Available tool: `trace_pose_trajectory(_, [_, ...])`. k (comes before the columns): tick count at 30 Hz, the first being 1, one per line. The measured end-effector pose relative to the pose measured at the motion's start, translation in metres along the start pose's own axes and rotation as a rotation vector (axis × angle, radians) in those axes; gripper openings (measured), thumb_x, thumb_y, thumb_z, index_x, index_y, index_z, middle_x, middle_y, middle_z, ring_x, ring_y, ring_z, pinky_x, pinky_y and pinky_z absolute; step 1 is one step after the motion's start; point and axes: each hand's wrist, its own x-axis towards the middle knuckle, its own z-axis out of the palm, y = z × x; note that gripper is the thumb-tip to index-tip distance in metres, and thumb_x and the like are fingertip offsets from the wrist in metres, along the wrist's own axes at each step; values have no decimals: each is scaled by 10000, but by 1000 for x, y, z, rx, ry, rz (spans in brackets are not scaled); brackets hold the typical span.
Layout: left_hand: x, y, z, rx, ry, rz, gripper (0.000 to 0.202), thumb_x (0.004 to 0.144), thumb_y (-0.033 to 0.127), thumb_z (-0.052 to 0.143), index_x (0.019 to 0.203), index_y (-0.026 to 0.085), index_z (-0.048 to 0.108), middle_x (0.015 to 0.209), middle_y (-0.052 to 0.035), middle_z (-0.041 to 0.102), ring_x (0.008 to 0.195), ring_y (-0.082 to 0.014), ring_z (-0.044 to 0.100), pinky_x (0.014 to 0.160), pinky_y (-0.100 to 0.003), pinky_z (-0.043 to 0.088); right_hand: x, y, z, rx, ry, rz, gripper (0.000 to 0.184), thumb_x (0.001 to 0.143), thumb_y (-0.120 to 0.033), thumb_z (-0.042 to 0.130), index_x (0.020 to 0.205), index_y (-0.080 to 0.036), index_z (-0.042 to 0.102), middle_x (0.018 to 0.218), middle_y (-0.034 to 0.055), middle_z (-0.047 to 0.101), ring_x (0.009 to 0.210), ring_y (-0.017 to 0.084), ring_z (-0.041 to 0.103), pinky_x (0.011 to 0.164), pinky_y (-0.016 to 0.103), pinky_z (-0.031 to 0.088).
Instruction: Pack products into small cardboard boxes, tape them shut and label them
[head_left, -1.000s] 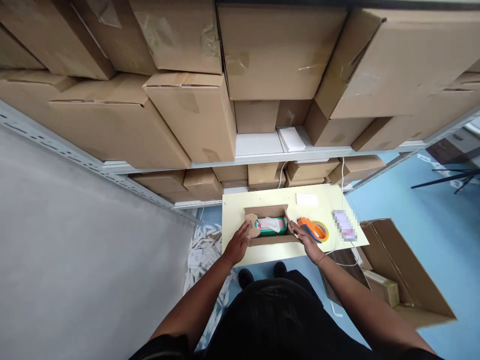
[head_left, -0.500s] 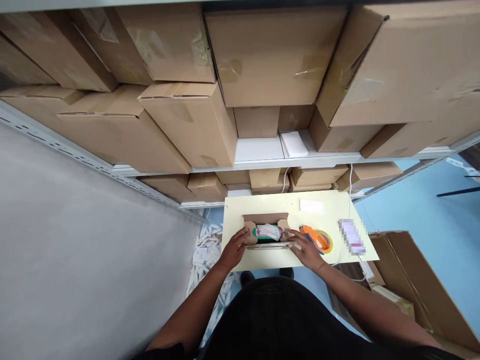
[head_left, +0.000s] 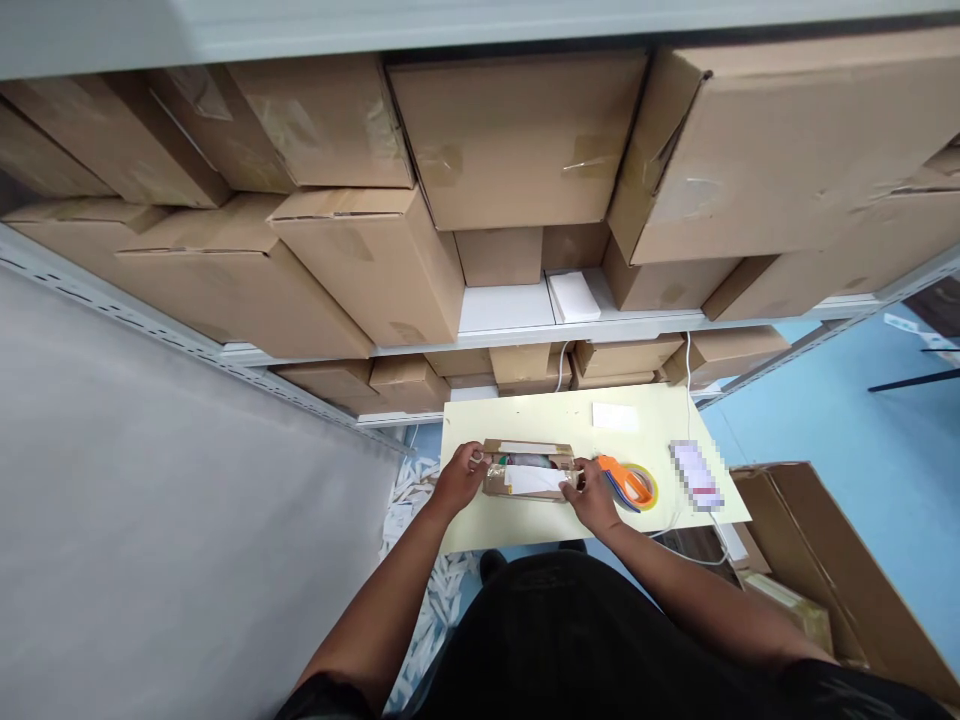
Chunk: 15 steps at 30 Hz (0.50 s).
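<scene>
A small cardboard box (head_left: 493, 487) lies on the pale yellow table in front of me. Its two long flaps lean inward with a gap between them, and the near flap carries a white label (head_left: 536, 480). Through the gap shows a bit of a packed item (head_left: 531, 461) with green on it; most of it is hidden. My left hand (head_left: 456, 482) is closed on the box's left end, thumb and fingers at the corner. At the right end, my right hand (head_left: 596, 502) grips the box, with fingertips on the near flap.
Right of the box lie an orange tape dispenser (head_left: 621, 480) and a yellow tape roll (head_left: 651, 488). A white card (head_left: 615, 416) and a blurred-out phone (head_left: 697, 475) are on the table (head_left: 480, 530). Shelves of cardboard boxes (head_left: 517, 140) rise behind. A large open carton (head_left: 817, 540) stands at right.
The box's long flaps have come inward over the packed item, which was openly visible before. Both hands have shifted along with the box ends. My view has tilted slightly.
</scene>
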Motion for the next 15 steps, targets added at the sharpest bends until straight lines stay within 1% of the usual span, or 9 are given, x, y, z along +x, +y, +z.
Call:
trace_pose_trajectory(1, [-3,-1,3,19,14,14,303,954,459,526,1099,211,620,1084,-44,625,858,-156,654,796,-284,524,-2,-1,1,5,5,-12,441,813,-406,642,1196,-209,545,1089,74,614,838,219,621,820,400,543])
trace_pose_trajectory(3, [-11,-5,12,77,48,14,281,973,461,500,1016,212,624,1066,-46,606,855,-163,654,795,-291,526,-8,1,3,12,7,-37,439,815,-393,647,1202,-211,549,1129,88,613,856,222,627,829,407,549])
trace_pose_trajectory(5, [-18,-9,23,156,94,0,246,977,441,505,992,222,617,1060,-41,589,818,-162,649,799,-304,525,-14,8,-1,16,-7,-49,447,835,-400,638,1229,-211,541,1124,88,620,884,230,637,850,415,552])
trace_pose_trajectory(7, [-21,-12,32,235,138,10,194,979,392,512,1020,233,617,1072,-47,583,824,-172,642,816,-320,523,-18,23,-12,-13,-5,-63,420,872,-405,597,1239,-209,543,1125,94,623,945,247,642,895,432,543])
trace_pose_trajectory(8, [-22,-13,36,275,155,32,176,980,362,511,1032,235,622,1073,-57,584,857,-187,639,836,-332,520,-20,33,-20,-59,9,-72,389,885,-395,575,1225,-207,559,1129,101,623,992,263,638,929,447,529])
trace_pose_trajectory(10, [-21,-12,40,375,186,94,166,980,320,512,1021,229,644,1069,-88,595,959,-236,621,897,-376,503,-21,55,-38,-221,58,-74,324,868,-353,568,1157,-214,616,1141,121,622,1104,308,603,1005,486,477])
trace_pose_trajectory(13, [-17,-5,42,535,215,180,185,977,281,514,960,208,683,1130,-143,621,1088,-322,561,971,-489,445,-16,83,-58,-455,100,39,260,793,-288,626,1042,-241,686,1110,142,641,1203,368,540,1038,523,408])
trace_pose_trajectory(15, [-16,0,43,576,159,239,212,974,222,491,950,199,700,1154,-158,640,1092,-341,549,965,-523,425,-9,92,-62,-476,61,106,221,779,-273,641,988,-236,704,1077,163,661,1220,392,527,1020,542,387])
